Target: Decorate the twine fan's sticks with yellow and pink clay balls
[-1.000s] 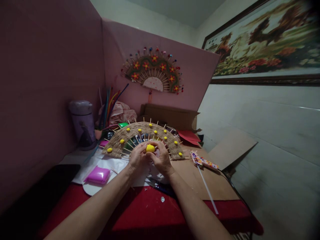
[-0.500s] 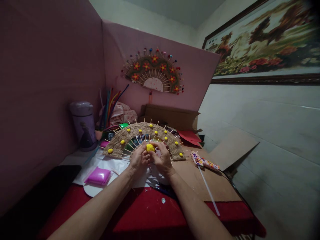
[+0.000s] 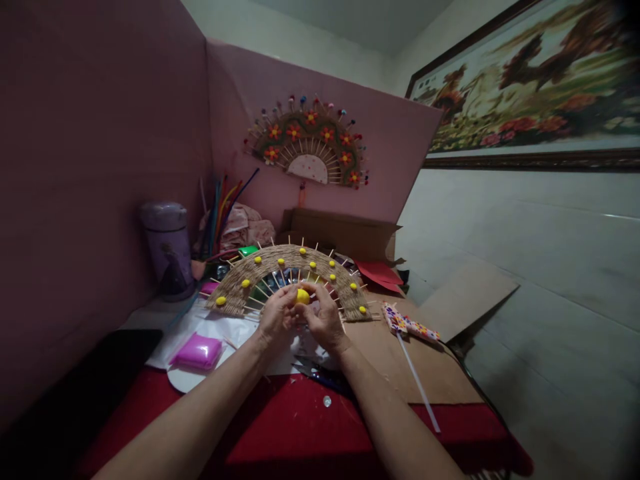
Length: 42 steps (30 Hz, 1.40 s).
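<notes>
Between the fingertips of my left hand (image 3: pixel 278 313) and my right hand (image 3: pixel 324 317) is a lump of yellow modelling clay (image 3: pixel 302 297). Both hands are closed on it, thumbs and fingers pressing from either side. Just behind them stands a fan-shaped piece woven of twine over thin sticks (image 3: pixel 273 259), with several small yellow clay dots stuck across its band. My hands cover the lower middle of this fan. Scissors (image 3: pixel 323 377) with dark handles lie below my right wrist, partly hidden by the forearm.
A packet of pink-purple clay (image 3: pixel 198 351) lies at left, near a lilac tumbler (image 3: pixel 167 250). Cardboard (image 3: pixel 435 373) covers the right side, under a flower-patterned piece (image 3: pixel 413 323) and a white stick (image 3: pixel 420 383). A finished flowered fan (image 3: pixel 310 148) hangs on the pink board behind.
The yellow clay has turned slightly between my fingers and looks smoother. My left fingers have shifted a little around it; the fan stays in place.
</notes>
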Available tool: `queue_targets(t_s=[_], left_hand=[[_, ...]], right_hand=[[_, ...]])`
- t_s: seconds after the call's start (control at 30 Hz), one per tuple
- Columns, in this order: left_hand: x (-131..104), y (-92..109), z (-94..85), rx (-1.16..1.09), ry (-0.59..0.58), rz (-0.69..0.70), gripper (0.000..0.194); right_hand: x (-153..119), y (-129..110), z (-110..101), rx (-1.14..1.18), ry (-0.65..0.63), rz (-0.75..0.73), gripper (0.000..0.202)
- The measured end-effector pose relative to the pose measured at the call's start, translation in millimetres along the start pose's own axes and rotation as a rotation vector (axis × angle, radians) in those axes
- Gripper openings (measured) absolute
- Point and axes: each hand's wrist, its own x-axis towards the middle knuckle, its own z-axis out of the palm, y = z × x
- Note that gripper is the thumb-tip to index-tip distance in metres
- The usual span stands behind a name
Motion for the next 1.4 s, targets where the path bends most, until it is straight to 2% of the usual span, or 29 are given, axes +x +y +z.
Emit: queue_targets(t_s=[0.13,0.33,0.4,0.47,0.53,0.63,0.73,0.87,0.97,1.1,1.2,1.4], left_hand=[[1,-1,-1.1,-0.009,-0.017,-0.033,0.024],[2,-3,-2.0,-0.011,-0.007,-0.023,0.025],[3,-3,-1.8,0.058,0.013,-0.024,0.028],[5,-2,-2.5,0.196,0.103,0.038,0.031],[8,0,-4.8,0.350,0.254,0.170,0.029],[13,5,-10.3,0.565,0.425,0.381,0.022],[13,9,-13.7,0.866,0.482,0.459,0.020],[5,11,-9.4,1.333,0.512,0.446,0.025],[-3,13,-2.4,1.526,0.534,0.413,0.028],[-8,13,3.3,1.654,0.469,0.365,0.032],[-7,11,2.0,1.688,0.417,0.373,0.035],[4,7,-7.6,1.502,0.373,0.455,0.033]], right_hand=[[1,0,-1,-0.022,0.039,0.005,0.020],[0,0,1,-0.015,0.015,0.016,0.026],[1,0,0,0.003,0.087,0.091,0.025],[2,2,-1,0.015,0.224,0.228,0.031],[4,4,-3,0.010,0.340,0.363,0.037],[6,6,-4,-0.036,0.402,0.494,0.040],[6,6,-3,-0.090,0.363,0.540,0.041],[5,4,-3,-0.192,0.293,0.570,0.040],[5,2,-4,-0.256,0.262,0.557,0.037],[6,1,-7,-0.337,0.271,0.597,0.034],[6,4,-7,-0.277,0.226,0.611,0.035],[7,6,-6,-0.113,0.180,0.598,0.040]])
